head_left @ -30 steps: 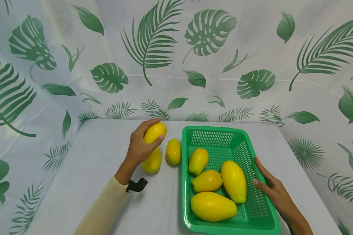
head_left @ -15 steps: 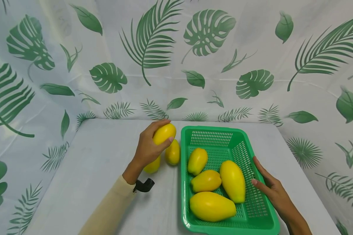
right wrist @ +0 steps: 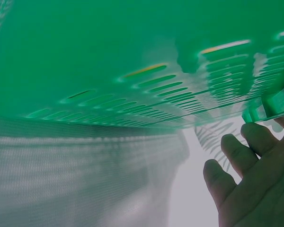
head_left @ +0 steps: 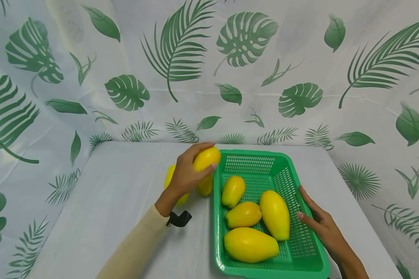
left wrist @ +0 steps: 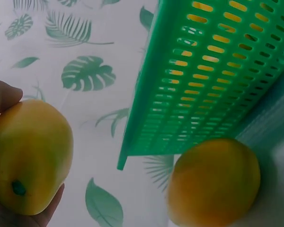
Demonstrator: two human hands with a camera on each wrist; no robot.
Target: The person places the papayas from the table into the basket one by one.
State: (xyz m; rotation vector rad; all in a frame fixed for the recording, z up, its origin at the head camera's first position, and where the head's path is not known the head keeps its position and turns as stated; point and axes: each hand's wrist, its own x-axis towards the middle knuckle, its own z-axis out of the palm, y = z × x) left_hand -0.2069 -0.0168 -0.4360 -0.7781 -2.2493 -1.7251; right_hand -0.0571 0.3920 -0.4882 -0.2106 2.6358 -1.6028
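My left hand (head_left: 186, 172) grips a yellow papaya (head_left: 208, 158) above the table, close to the left rim of the green plastic basket (head_left: 217, 217). In the left wrist view, the stem end of that held papaya (left wrist: 31, 156) shows, with fingers around it. Below my hand, one papaya (head_left: 206, 187) lies beside the basket's left wall, and another papaya (head_left: 170, 174) is partly hidden behind the hand. My right hand (head_left: 326, 228) holds the basket's right rim, thumb on top; in the right wrist view, several fingers (right wrist: 239, 153) are outside the wall.
Inside the basket lie several papayas, including a large papaya (head_left: 251, 245) at the near end and another papaya (head_left: 275, 215) toward the right. A white cloth (head_left: 125, 186) covers the table. Behind it hangs a leaf-printed curtain (head_left: 195, 97).
My left hand has carried the papaya rightward, from over the loose papayas to the basket's left rim. My right hand has stayed on the basket's right rim.
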